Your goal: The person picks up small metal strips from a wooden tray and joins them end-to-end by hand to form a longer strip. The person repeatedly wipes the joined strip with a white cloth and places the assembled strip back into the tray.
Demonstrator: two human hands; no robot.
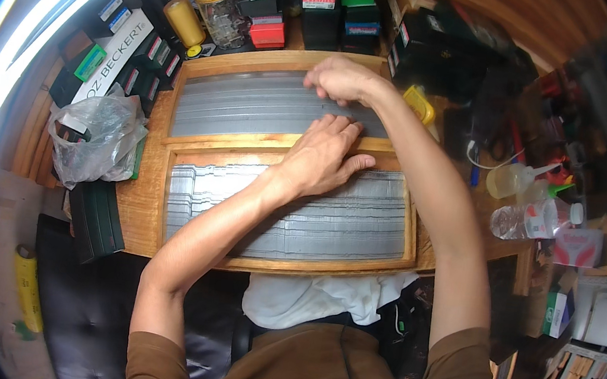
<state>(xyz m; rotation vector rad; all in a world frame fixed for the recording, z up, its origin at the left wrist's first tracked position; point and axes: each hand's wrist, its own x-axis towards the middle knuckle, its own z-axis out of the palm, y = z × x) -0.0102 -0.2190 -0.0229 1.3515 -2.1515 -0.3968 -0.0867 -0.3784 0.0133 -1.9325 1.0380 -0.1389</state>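
Observation:
Two shallow wooden trays lie one behind the other on the bench. The near tray [287, 266] holds stacked rows of thin grey metal pieces [344, 228], long and needle-like. In the far tray [170, 111], similar thin metal strips [246, 101] form a flatter layer. My left hand [321, 154] reaches across the rail between the trays, its fingers stretched out and the tips on the far tray's metal pieces. Above the far tray's right half is my right hand [346, 82], with fingers curled in; whatever they may hold is too small or hidden to tell.
Small dark boxes [319, 23] and a glass jar [222, 15] line the back. At left sits a clear plastic bag [100, 136]. A yellow container [419, 105], a squeeze bottle [514, 180] and a plastic water bottle [528, 219] stand at right. White cloth [321, 296] hangs by the near edge.

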